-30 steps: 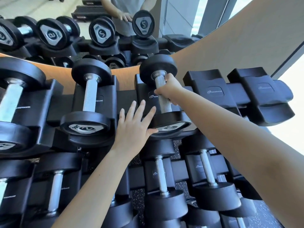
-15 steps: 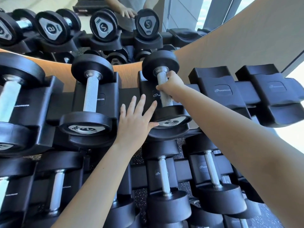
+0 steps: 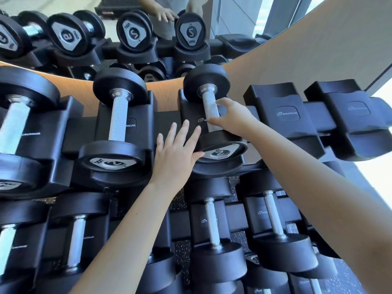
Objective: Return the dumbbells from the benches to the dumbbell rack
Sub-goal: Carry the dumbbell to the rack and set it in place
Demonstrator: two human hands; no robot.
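A small black dumbbell (image 3: 206, 82) with a knurled steel handle lies in a cradle of the dumbbell rack (image 3: 189, 111) on the top row. Its near head shows a silver label. My right hand (image 3: 233, 117) sits just right of the handle, fingers loosened and spread, fingertips still brushing the bar without gripping it. My left hand (image 3: 176, 151) is flat with fingers apart, its thumb side resting against the dumbbell's near head.
Two bare cradles (image 3: 282, 115) (image 3: 356, 111) are on the top row to the right. A matching dumbbell (image 3: 118, 117) and larger ones fill the cradles to the left. A lower row (image 3: 212, 225) holds more dumbbells. A mirror (image 3: 127, 32) behind the rack reflects them.
My right hand has let go of the handle and its fingers have spread. The dumbbell has settled into the cradle. My left hand has stayed by the near head.
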